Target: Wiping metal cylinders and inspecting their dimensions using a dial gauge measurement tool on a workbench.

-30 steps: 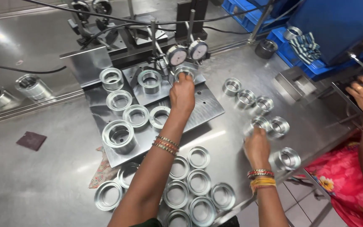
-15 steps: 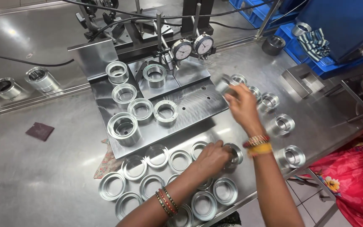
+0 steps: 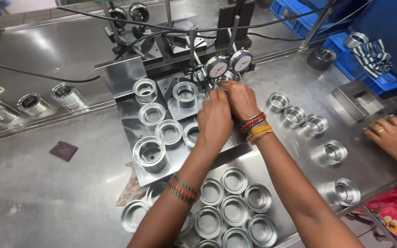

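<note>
Head view: both hands meet at a metal ring (image 3: 226, 76) under 2 dial gauges (image 3: 229, 64) on the steel table (image 3: 33, 197). Left hand (image 3: 214, 120) and right hand (image 3: 238, 99) cover it; their grip cannot be told. Finished rings (image 3: 233, 204) lie nearby.

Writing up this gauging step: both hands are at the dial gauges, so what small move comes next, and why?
Probably settle the ring squarely under the dial gauges: left hand and right hand meet there, fingers closed round something mostly hidden.
</note>
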